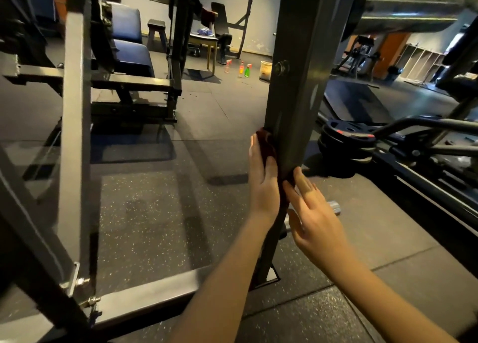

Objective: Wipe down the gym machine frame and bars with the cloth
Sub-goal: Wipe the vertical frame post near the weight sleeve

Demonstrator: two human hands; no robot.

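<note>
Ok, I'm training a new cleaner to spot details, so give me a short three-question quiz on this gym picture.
1. True or false: the left hand presses the dark red cloth flat against the upright post.
2. How many spray bottles stand on the floor in the background? A one, B three, C five.
3. Fill in: right of the post lies a stack of black ____.
Key: 1 true; 2 B; 3 weight plates.
</note>
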